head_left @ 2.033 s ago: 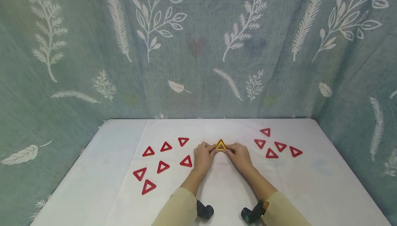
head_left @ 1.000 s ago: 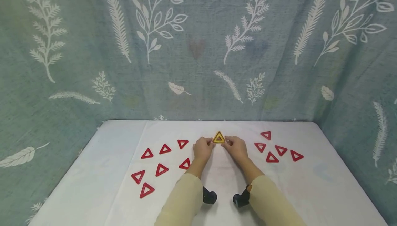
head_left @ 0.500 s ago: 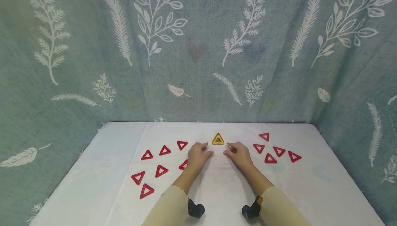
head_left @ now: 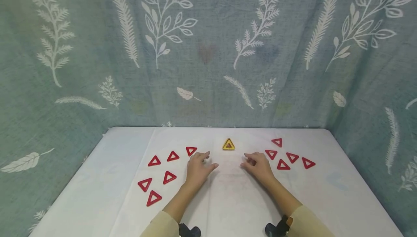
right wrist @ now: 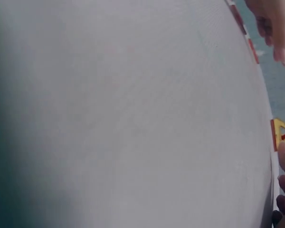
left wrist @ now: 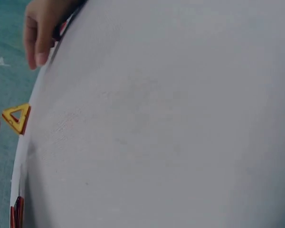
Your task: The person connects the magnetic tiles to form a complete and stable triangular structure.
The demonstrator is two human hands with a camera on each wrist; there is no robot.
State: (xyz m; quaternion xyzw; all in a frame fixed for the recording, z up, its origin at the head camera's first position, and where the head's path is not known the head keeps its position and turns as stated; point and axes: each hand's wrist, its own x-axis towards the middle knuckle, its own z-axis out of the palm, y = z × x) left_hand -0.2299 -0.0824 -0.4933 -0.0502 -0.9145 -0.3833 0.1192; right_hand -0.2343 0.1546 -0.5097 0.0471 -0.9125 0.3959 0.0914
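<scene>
A yellow triangular frame [head_left: 228,148] lies near the table's far edge, its point facing away, with red showing at its centre. In the left wrist view a red layer edges the yellow triangle [left wrist: 24,117]. My left hand [head_left: 197,170] is held before it to the left, thumb and forefinger spread, nothing between them. To the right, my right hand [head_left: 259,166] has loosely bent fingers and holds nothing. Both hands are apart from the yellow piece. The nearest red triangle to my left fingers [head_left: 191,151] lies just behind them; my left hand hides another red one.
Several red triangular frames [head_left: 154,161] are scattered on the left of the white table [head_left: 228,200]. Another loose group of red triangles [head_left: 292,157] lies at the right. A patterned grey-green curtain [head_left: 208,85] hangs behind the far edge.
Both hands held the yellow triangle and moved it toward the far edge, then let go. They have since drawn back and apart, the left hand covering one red triangle.
</scene>
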